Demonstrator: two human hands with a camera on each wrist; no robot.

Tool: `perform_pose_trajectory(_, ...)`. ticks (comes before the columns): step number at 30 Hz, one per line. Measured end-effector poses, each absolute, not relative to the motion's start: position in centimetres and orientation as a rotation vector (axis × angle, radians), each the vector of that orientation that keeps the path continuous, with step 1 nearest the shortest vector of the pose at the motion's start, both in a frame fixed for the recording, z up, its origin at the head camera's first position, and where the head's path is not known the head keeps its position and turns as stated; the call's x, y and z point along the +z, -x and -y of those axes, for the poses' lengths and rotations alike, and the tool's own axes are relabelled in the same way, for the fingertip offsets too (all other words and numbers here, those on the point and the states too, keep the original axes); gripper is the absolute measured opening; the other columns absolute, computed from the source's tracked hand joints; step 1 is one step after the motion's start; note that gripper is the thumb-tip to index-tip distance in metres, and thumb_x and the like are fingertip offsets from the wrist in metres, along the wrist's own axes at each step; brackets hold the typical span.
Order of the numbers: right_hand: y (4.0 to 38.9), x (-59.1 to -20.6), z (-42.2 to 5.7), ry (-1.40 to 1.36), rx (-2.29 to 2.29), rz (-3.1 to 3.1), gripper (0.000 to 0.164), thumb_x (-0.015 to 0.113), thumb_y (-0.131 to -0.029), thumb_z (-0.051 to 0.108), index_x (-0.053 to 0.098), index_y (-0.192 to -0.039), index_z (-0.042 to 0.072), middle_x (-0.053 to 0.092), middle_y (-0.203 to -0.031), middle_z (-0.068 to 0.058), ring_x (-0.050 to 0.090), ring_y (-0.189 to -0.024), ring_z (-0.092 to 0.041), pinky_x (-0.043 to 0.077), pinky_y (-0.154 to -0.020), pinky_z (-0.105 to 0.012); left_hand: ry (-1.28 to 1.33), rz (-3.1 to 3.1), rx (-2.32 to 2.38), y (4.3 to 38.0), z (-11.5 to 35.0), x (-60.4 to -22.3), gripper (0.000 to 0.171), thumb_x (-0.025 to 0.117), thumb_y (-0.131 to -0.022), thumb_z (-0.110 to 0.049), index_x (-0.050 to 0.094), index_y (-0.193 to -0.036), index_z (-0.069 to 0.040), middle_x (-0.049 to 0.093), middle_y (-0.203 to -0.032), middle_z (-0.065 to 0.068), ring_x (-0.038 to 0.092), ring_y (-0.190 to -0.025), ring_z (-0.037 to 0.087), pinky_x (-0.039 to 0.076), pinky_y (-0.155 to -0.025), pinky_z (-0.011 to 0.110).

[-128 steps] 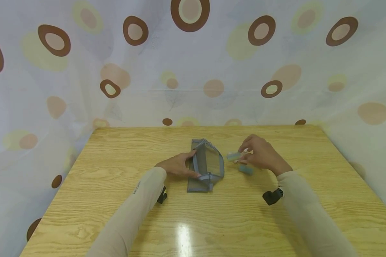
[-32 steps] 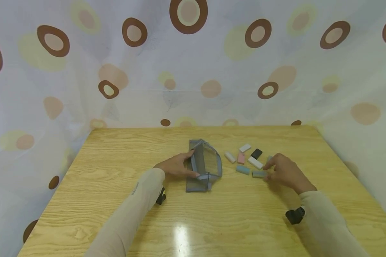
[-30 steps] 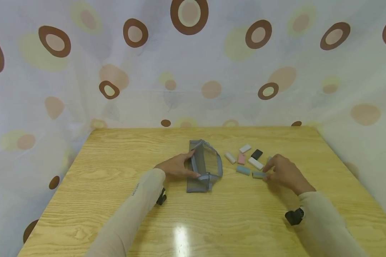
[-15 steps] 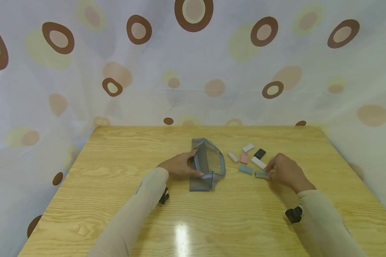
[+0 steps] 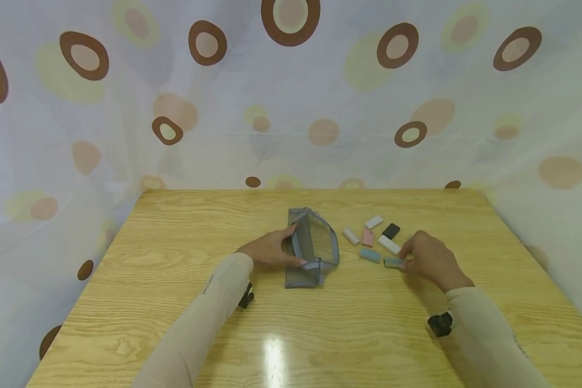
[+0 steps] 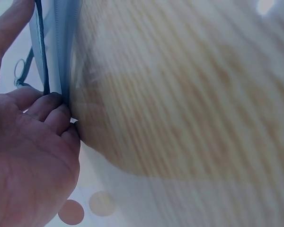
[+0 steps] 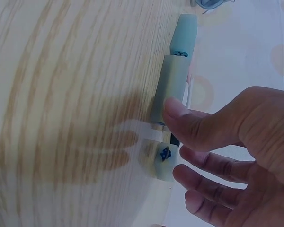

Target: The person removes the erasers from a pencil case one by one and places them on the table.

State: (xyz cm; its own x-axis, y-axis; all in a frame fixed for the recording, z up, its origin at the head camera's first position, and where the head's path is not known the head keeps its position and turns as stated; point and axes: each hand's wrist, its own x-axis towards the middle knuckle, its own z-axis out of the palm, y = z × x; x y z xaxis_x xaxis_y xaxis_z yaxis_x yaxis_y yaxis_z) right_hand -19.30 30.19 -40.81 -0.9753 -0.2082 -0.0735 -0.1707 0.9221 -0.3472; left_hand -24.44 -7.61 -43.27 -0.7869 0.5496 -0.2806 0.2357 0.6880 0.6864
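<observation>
My left hand (image 5: 271, 249) grips the rim of a grey mesh zip pouch (image 5: 300, 277), thumb at the near side and fingers at the far side. The pouch lies on the table with its mouth spread toward the right. My right hand (image 5: 431, 260) pinches the right end of a grey-green eraser-like block (image 5: 392, 262) lying on the table. In the right wrist view the thumb presses on that block (image 7: 169, 85); the index finger is mostly hidden behind. A pale block with a dark blue mark (image 7: 164, 161) lies beside the fingertips.
Between pouch and right hand lie a blue block (image 5: 370, 255), a pink block (image 5: 367, 238), a black block (image 5: 391, 231) and white blocks (image 5: 389, 245). The wooden table (image 5: 320, 345) meets a patterned curtain (image 5: 281, 156) at its back edge.
Since the oldest frame my right hand has moved right, away from the pouch, and several blocks now lie uncovered. Over the last second both hands stay nearly still; the view shifts slightly.
</observation>
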Motion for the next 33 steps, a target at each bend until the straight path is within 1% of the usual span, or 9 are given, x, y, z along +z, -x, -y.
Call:
perform_pose_trajectory(8,19.5,-40.5,-30.3,0.332,-0.545,-2.95,0.012,0.085,-0.079,0.007,0.081,-0.091,0.005,0.068,-0.11,-0.023,0.06,-0.078,-0.023,0.052,-0.06,-0.039,-0.603,-2.432,0.851,25.0,7.5,-42.8,0.108,0.074,-0.086,-0.058,0.01,-0.164,-0.018,0.017,-0.168,0.008,0.018,-0.153,0.03,0.025,-0.121,0.05)
perform_pose_trajectory(12,19.6,-40.3,-30.4,0.374,-0.541,-2.934,0.012,0.085,-0.079,0.008,0.081,-0.091,0.005,0.07,-0.11,-0.021,0.06,-0.077,-0.022,0.052,-0.061,-0.04,-0.624,-2.425,0.879,25.3,7.4,-42.6,0.11,0.074,-0.086,-0.059,0.009,-0.164,-0.016,0.019,-0.167,0.009,0.02,-0.153,0.028,0.027,-0.121,0.048)
perform_pose_trajectory(15,19.7,-40.0,-30.4,0.406,-0.54,-2.93,0.015,0.085,-0.08,0.01,0.08,-0.092,0.004,0.07,-0.109,-0.023,0.057,-0.075,-0.021,0.05,-0.061,-0.038,-0.621,-2.444,0.881,25.3,7.3,-42.2,0.111,0.072,-0.085,-0.063,0.009,-0.164,-0.017,0.021,-0.167,0.008,0.023,-0.152,0.027,0.029,-0.12,0.048)
perform_pose_trajectory(17,19.8,-39.7,-30.3,0.402,-0.571,-2.933,0.017,0.083,-0.083,0.011,0.08,-0.096,0.002,0.07,-0.109,-0.024,0.055,-0.072,-0.021,0.048,-0.059,-0.038,-0.606,-2.457,0.887,25.1,7.1,-41.8,0.111,0.07,-0.085,-0.067,0.009,-0.164,-0.02,0.021,-0.167,0.006,0.024,-0.152,0.027,0.03,-0.119,0.049)
perform_pose_trajectory(22,20.0,-39.3,-29.5,0.382,-0.68,-2.943,0.025,0.076,-0.09,0.016,0.077,-0.106,-0.002,0.068,-0.112,-0.028,0.067,-0.076,-0.027,0.056,-0.065,-0.047,-0.606,-2.449,0.976,24.8,6.4,-41.4,0.105,0.066,-0.086,-0.071,0.007,-0.164,-0.032,0.019,-0.168,0.004,0.024,-0.152,0.031,0.03,-0.118,0.054)
perform_pose_trajectory(24,20.0,-39.2,-29.1,0.379,-0.706,-2.944,0.026,0.076,-0.092,0.018,0.077,-0.107,-0.002,0.068,-0.114,-0.029,0.07,-0.083,-0.03,0.058,-0.071,-0.051,-0.636,-2.442,1.014,24.9,6.1,-41.4,0.1,0.064,-0.088,-0.07,0.006,-0.163,-0.038,0.018,-0.168,0.002,0.023,-0.152,0.032,0.029,-0.117,0.057)
perform_pose_trajectory(28,20.2,-38.9,-28.2,0.387,-0.782,-2.932,0.025,0.072,-0.095,0.019,0.077,-0.11,0.0,0.068,-0.115,-0.025,0.069,-0.089,-0.032,0.058,-0.071,-0.049,-0.707,-2.458,1.064,25.1,5.6,-41.6,0.088,0.057,-0.093,-0.069,0.005,-0.16,-0.048,0.015,-0.169,-0.004,0.022,-0.152,0.033,0.027,-0.117,0.06)
perform_pose_trajectory(31,20.5,-38.6,-27.4,0.438,-0.889,-2.94,0.023,0.07,-0.098,0.02,0.076,-0.11,0.001,0.071,-0.109,-0.019,0.068,-0.091,-0.031,0.058,-0.074,-0.049,-0.74,-2.509,1.16,25.3,5.6,-41.6,0.077,0.057,-0.098,-0.06,0.018,-0.162,-0.04,0.025,-0.166,-0.002,0.031,-0.149,0.033,0.031,-0.116,0.057)
perform_pose_trajectory(33,20.8,-38.3,-26.8,0.46,-0.98,-2.966,0.022,0.068,-0.1,0.02,0.076,-0.109,0.001,0.072,-0.105,-0.015,0.068,-0.09,-0.03,0.057,-0.077,-0.051,-0.731,-2.555,1.271,25.4,5.8,-41.5,0.064,0.058,-0.102,-0.049,0.038,-0.158,-0.027,0.043,-0.157,0.003,0.046,-0.14,0.031,0.041,-0.112,0.052)
